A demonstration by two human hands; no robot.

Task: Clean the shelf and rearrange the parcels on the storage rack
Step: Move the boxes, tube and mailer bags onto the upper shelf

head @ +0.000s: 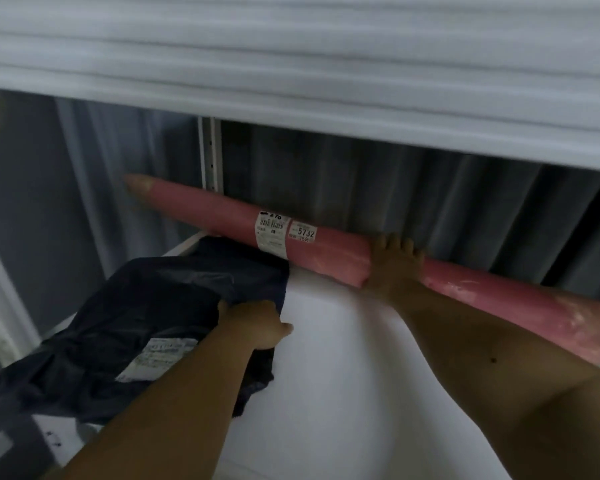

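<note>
A: pink roll (pixel 326 249) right end cut off by the frame edge. Small print on the dark bag's label (pixel 160 358) is blurred.
B: right hand (pixel 395 268) fingertips hidden behind the roll.

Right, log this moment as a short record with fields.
place: white shelf on a rack, grey curtain behind
parcels: long pink roll along the back edge; dark bag at the left
labels: white stickers on the roll, one reading 5732; a white label on the bag
left hand: grips the bag's edge
right hand: fingers curled over the roll
above: underside of the next shelf
</note>
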